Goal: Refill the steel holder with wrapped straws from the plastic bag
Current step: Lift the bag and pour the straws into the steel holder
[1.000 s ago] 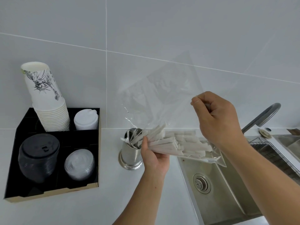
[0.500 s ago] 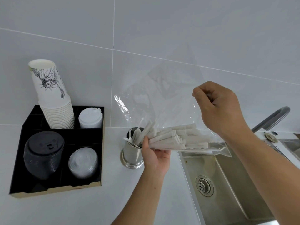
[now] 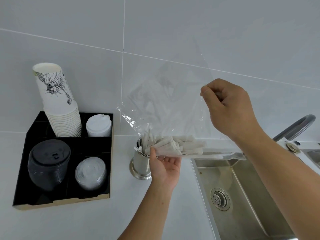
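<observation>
A clear plastic bag (image 3: 166,101) hangs in front of the tiled wall, tipped with its open mouth to the left. My right hand (image 3: 228,108) pinches its upper right edge. My left hand (image 3: 164,165) cups the bag's lower edge from below, palm up, under a bundle of white wrapped straws (image 3: 176,144) lying sideways inside. The straws' left ends reach over the steel holder (image 3: 140,165), which stands on the counter and holds a few wrapped straws. My left hand hides the holder's right side.
A black tray (image 3: 22,193) at left carries a stack of paper cups (image 3: 58,104), white lids (image 3: 98,125), black lids (image 3: 49,161) and clear lids (image 3: 90,173). A steel sink (image 3: 242,196) with a drain and a faucet (image 3: 294,127) lies at right.
My right hand has lifted the bag's far end higher, so the bag tilts more toward the holder. The straws have slid left, with their ends now over the holder's mouth.
</observation>
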### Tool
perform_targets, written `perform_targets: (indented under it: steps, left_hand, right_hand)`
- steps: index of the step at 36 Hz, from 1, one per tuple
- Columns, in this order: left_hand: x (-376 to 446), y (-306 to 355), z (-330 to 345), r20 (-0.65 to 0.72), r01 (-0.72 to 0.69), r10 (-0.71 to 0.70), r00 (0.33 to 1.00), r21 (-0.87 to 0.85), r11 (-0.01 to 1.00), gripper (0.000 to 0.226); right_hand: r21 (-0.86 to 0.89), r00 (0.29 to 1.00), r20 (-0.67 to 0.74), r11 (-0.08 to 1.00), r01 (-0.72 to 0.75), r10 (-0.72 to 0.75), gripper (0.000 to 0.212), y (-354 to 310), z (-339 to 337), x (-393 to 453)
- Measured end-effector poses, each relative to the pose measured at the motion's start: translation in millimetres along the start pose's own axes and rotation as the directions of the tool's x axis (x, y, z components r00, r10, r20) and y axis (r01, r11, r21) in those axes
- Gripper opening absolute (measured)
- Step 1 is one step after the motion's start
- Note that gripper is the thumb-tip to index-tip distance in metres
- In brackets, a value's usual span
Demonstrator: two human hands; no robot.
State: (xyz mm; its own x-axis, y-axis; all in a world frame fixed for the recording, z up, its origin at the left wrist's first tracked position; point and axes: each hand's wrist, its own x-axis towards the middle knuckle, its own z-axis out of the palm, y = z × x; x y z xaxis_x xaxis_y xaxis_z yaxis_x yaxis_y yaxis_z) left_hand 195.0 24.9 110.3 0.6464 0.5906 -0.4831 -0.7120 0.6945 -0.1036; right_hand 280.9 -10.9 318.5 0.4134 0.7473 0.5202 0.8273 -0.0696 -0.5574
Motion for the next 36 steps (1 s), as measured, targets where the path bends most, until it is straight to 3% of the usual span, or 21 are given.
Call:
perform_targets:
  steps: [20,26,36]
  left_hand:
    - [-9.5,-1.4,-1.7,-0.014,0.021,-0.021,1.0,0.003,1.0,0.048]
    - [-14.7,-4.5,0.4,0.004,0.04,-0.04,0.999,0.003,0.999,0.042]
    - [-13.2,7.7,6.4,0.004,-0.043,0.043,0.999,-0.049,0.998,0.026]
  right_hand:
    - [-0.056,0.996,0.077,0.998,0.042,-0.037,0.024,-13.0,-11.2,22.2]
    - [-0.046,0.996,0.074,0.998,0.052,-0.048,0.023,-13.6,-12.7,23.7]
    - [-0.04,0.994,0.096,0.998,0.057,-0.053,0.024,-13.4,1.5,25.2]
